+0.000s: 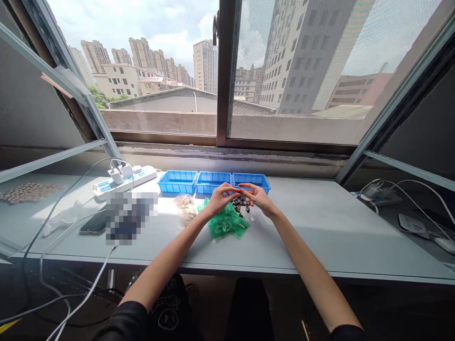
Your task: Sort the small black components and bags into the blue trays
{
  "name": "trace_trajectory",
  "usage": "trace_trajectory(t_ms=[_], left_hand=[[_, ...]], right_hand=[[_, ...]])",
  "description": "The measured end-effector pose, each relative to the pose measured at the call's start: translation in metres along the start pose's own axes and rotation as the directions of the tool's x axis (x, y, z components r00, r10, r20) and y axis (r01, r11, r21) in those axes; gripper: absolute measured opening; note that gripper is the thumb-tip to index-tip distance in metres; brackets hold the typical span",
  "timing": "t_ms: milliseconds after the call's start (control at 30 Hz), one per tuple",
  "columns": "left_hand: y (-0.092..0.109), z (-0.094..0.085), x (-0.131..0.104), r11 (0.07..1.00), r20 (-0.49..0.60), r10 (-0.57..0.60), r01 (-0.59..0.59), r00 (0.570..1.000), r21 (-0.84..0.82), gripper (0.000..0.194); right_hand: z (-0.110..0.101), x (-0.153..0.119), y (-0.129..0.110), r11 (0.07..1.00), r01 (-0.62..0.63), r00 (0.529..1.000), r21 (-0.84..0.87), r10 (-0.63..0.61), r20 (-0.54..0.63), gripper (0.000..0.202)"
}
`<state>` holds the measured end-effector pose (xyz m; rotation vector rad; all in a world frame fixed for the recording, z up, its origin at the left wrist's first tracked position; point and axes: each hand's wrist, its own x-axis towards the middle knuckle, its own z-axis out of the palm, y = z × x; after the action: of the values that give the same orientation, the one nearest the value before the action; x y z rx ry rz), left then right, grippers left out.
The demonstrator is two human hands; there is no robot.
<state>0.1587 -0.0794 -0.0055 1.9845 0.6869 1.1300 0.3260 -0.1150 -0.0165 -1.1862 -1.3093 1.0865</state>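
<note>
My left hand (pixel 223 196) and my right hand (pixel 259 196) meet fingertip to fingertip over the table, in front of the blue trays. Both have their fingers pinched together; whatever lies between them is too small to make out. Beneath them is a crumpled green plastic bag (pixel 227 222). Small dark parts (pixel 241 204) are heaped just behind the bag, partly covered by my right hand. A clear bag of beige pieces (pixel 185 208) lies to the left of my left hand.
Three blue trays stand in a row: left (pixel 177 182), middle (pixel 209 183) and right (pixel 261 180). A white power strip (pixel 124 182) with plugs and cables sits at the left, near a dark phone (pixel 94 223). Metal frame bars (pixel 366 142) flank the table (pixel 320 227) before a window.
</note>
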Motion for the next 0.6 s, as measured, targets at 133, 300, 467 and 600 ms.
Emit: trace_trajectory(t_ms=[133, 300, 467, 600], left_hand=[[-0.001, -0.001, 0.001, 1.0, 0.018, 0.0, 0.0, 1.0, 0.018, 0.028], [-0.006, -0.002, 0.001, 0.996, 0.0, 0.039, -0.039, 0.999, 0.082, 0.024], [-0.011, -0.002, 0.0, 0.981, 0.022, 0.084, -0.087, 0.996, 0.172, 0.016], [-0.008, -0.002, 0.0, 0.949, 0.038, 0.122, -0.127, 0.992, 0.288, 0.006]], right_hand=[[0.002, -0.002, 0.0, 1.0, 0.005, 1.0, 0.009, -0.005, 0.011, 0.061], [0.003, -0.003, 0.0, 1.0, 0.013, 1.0, -0.02, -0.013, -0.009, 0.051], [0.002, -0.003, 0.0, 0.999, -0.039, 0.999, -0.03, 0.039, -0.02, 0.041], [0.002, -0.003, 0.0, 0.996, -0.088, 0.996, -0.006, 0.088, 0.002, 0.036]])
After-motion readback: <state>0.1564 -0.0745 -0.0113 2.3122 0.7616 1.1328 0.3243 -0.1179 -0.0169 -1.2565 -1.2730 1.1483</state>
